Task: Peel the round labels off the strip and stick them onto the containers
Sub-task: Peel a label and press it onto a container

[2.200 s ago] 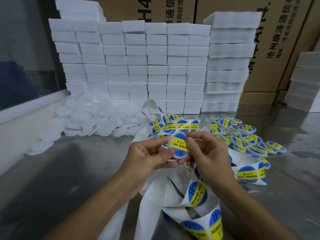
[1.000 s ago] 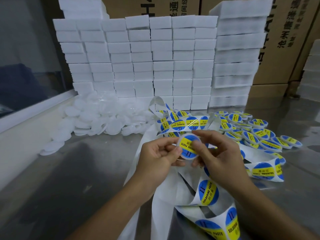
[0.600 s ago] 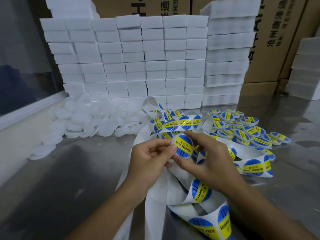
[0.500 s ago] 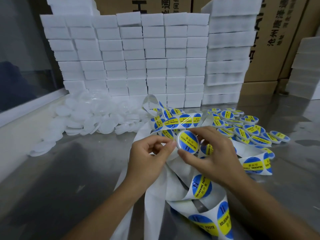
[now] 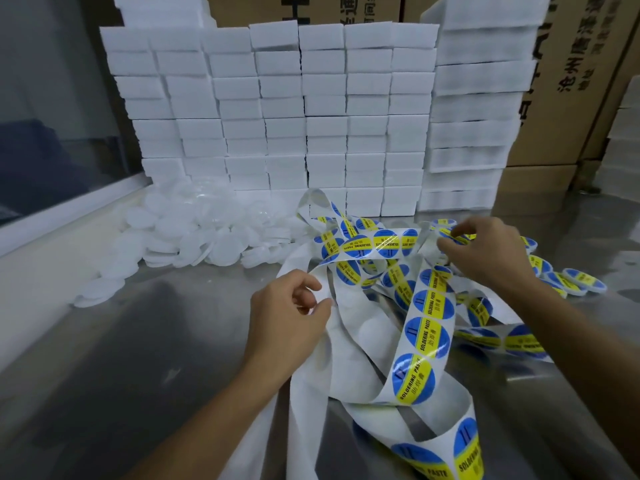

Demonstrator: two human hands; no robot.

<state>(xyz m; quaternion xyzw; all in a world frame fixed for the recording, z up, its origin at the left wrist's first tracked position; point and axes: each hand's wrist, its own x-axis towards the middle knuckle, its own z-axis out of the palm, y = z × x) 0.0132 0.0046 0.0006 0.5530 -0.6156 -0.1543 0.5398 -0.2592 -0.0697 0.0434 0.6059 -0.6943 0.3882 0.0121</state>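
Your right hand is setting a labelled container among the finished ones while your left is gripping the strip.

Your right hand [image 5: 485, 252] is reaching out over the pile of labelled containers [image 5: 568, 280] at the right of the tabletop [image 5: 121, 358], its fingertips pinching one labelled container [image 5: 453, 235] by the rim. Your left hand [image 5: 287, 320] is pinching the bare white backing of the label strip [image 5: 427, 330] between thumb and curled fingers. The strip is lying in loose loops between your hands, blue-and-yellow round labels facing up. Unlabelled white containers [image 5: 194, 237] are sitting heaped at the left, in front of stacked white boxes [image 5: 294, 116].
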